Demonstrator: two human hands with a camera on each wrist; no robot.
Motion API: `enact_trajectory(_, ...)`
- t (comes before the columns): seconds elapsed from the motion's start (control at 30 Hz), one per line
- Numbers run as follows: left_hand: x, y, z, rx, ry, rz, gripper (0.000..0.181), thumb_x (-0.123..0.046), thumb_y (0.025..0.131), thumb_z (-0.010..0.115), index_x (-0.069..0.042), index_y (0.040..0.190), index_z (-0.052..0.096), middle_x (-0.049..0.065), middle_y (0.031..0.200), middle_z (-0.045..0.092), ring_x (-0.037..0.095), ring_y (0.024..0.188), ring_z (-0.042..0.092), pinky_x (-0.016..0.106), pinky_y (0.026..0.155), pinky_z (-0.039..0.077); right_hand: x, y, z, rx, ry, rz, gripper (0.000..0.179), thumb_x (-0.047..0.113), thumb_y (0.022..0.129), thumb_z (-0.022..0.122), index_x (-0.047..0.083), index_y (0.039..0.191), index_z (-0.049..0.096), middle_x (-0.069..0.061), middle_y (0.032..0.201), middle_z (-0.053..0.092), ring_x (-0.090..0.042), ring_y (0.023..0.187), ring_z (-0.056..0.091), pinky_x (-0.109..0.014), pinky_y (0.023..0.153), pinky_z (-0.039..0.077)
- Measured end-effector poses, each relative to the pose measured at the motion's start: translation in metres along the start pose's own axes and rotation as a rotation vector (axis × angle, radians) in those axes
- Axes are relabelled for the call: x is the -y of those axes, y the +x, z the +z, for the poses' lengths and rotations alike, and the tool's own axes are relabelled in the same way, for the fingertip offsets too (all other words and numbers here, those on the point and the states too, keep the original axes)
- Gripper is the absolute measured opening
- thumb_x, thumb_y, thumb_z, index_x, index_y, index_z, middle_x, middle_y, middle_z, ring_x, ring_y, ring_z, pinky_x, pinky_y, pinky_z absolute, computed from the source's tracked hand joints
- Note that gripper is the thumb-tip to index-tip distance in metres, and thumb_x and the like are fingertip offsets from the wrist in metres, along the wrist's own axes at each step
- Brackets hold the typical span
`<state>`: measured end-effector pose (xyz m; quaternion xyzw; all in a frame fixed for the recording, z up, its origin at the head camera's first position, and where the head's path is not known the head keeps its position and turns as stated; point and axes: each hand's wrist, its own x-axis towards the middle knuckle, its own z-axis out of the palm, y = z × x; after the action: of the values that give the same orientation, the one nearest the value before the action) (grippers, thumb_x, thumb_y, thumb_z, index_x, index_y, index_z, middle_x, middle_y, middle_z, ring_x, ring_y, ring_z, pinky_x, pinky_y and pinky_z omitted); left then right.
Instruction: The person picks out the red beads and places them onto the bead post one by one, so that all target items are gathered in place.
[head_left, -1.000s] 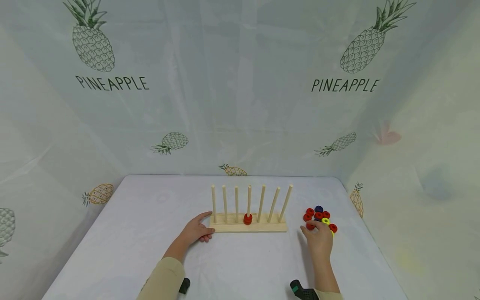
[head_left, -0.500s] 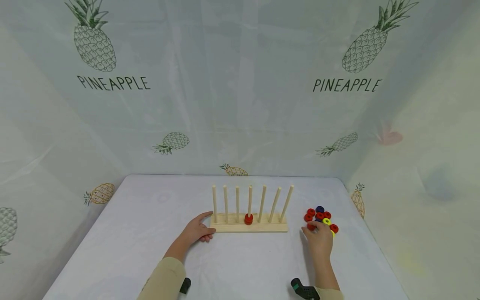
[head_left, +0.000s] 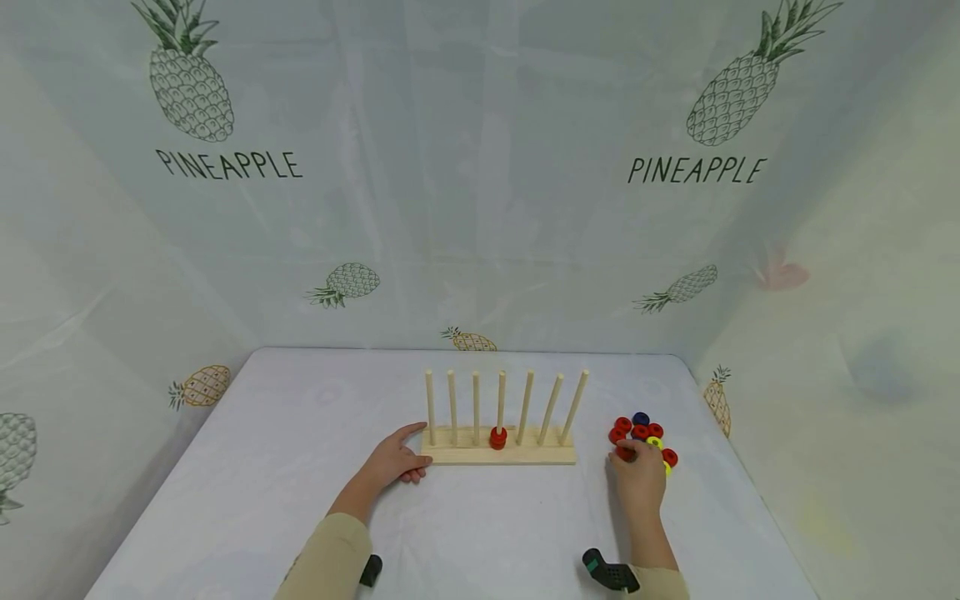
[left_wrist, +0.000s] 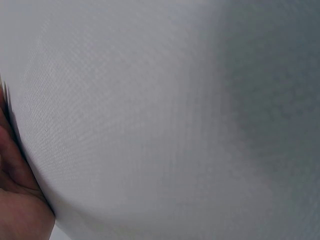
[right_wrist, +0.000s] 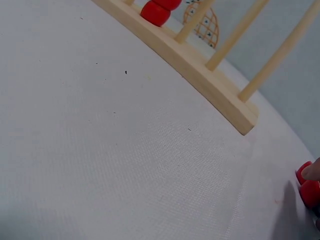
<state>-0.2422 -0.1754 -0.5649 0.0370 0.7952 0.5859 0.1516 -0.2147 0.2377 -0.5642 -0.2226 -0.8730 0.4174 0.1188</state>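
A wooden peg stand (head_left: 457,455) with a row of upright pegs sits mid-table in the head view. Two red beads (head_left: 498,438) are stacked on its middle peg. My left hand (head_left: 393,458) holds the stand's left end, index finger at the back corner and thumb at the front corner. Over at the right, my right hand (head_left: 639,482) reaches into a cluster of loose beads, its thumb and index finger closing around a red bead (head_left: 624,453) at the near left side. In the right wrist view, a fingertip (right_wrist: 311,171) overlaps a red bead (right_wrist: 310,193) at the right edge.
Around the right hand lie more red beads (head_left: 670,457), yellow beads (head_left: 655,442) and a dark blue bead (head_left: 641,418). A white cloth covers the table (head_left: 495,533). A pineapple-printed curtain (head_left: 480,208) hangs behind it. Dark wrist devices (head_left: 609,572) sit near the sleeves.
My right thumb has moved in toward the index finger, narrowing the gap around the red bead. The left hand and the stand stay put; the head view has shifted slightly.
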Motion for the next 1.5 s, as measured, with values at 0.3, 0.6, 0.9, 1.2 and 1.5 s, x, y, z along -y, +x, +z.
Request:
enact_trajectory(0.3,0.001,0.000,0.000,-0.003,0.003,-0.006,0.075,-0.006,0.086,0.074,-0.002,0.149,0.034,0.010,0.065,0.067,0.012,0.048,0.060,0.022,0.046,0.046,0.000,0.004,0.001,-0.039,-0.016,-0.014,0.023,-0.001,0.085,0.068,-0.004,0.107,0.068,-0.023,0.109,0.050,-0.040,0.102,0.047,-0.054,0.086,0.046)
enact_trajectory(0.6,0.003,0.001,0.001,-0.003,0.007,0.006,0.075,-0.006,0.086,0.074,-0.001,0.149,0.034,0.009,0.064,0.067,0.012,0.049,0.060,0.022,0.046,0.045,0.002,0.004,0.002,-0.081,-0.059,-0.033,0.019,-0.003,0.084,0.068,-0.004,0.103,0.068,-0.023,0.104,0.053,-0.039,0.098,0.050,-0.052,0.082,0.047)
enact_trajectory(0.9,0.001,0.000,0.001,0.001,0.012,0.009,0.074,-0.006,0.087,0.074,-0.001,0.149,0.034,0.009,0.065,0.067,0.011,0.049,0.060,0.022,0.046,0.045,0.003,0.003,-0.001,-0.055,-0.040,-0.026,0.021,-0.003,0.083,0.068,-0.004,0.105,0.069,-0.022,0.105,0.053,-0.038,0.098,0.047,-0.051,0.080,0.047)
enact_trajectory(1.2,0.001,0.000,0.001,-0.003,0.026,0.005,0.074,-0.007,0.086,0.074,-0.002,0.149,0.034,0.009,0.065,0.067,0.012,0.049,0.060,0.022,0.047,0.046,0.015,-0.006,-0.006,0.009,0.016,-0.028,0.023,0.000,0.087,0.068,-0.003,0.110,0.068,-0.021,0.112,0.050,-0.036,0.102,0.047,-0.048,0.082,0.050)
enact_trajectory(1.5,0.004,0.002,0.000,-0.003,0.034,0.000,0.075,-0.006,0.087,0.074,-0.002,0.150,0.033,0.008,0.064,0.067,0.012,0.049,0.061,0.022,0.047,0.046,0.031,-0.016,-0.014,0.049,0.026,-0.083,0.024,0.004,0.087,0.069,-0.002,0.110,0.069,-0.021,0.113,0.054,-0.036,0.101,0.052,-0.047,0.080,0.051)
